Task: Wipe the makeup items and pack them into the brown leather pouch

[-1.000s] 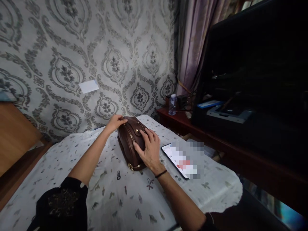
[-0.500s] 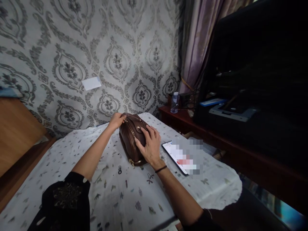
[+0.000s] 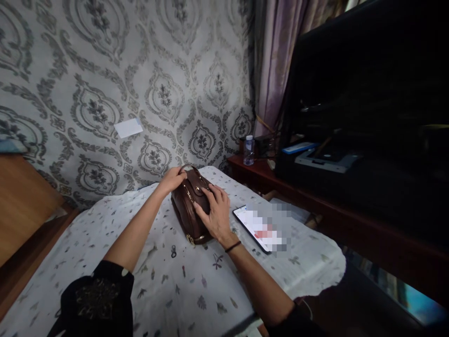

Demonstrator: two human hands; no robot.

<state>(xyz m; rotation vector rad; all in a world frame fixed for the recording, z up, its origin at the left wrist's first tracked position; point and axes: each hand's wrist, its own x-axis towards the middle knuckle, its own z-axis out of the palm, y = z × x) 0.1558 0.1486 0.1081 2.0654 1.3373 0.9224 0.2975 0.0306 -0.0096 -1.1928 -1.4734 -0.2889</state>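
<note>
A dark brown leather bag (image 3: 189, 215) with gold fittings lies on a table covered by a white leaf-print cloth (image 3: 168, 281). My left hand (image 3: 172, 179) is closed on the far top end of the bag, pinching at its zip or handle. My right hand (image 3: 213, 214) lies on the bag's near right side with fingers spread and pressed on the leather, holding it down. A black band circles my right wrist.
A phone (image 3: 257, 228) with a lit screen lies on the cloth just right of the bag. A dark wooden shelf (image 3: 315, 201) at the right carries a small water bottle (image 3: 249, 150) and a large black screen (image 3: 368, 107). Patterned wallpaper and a purple curtain stand behind.
My left hand has shifted slightly along the bag's top end, towards the right. My right hand stays pressed on the bag. The camera view has drifted a little.
</note>
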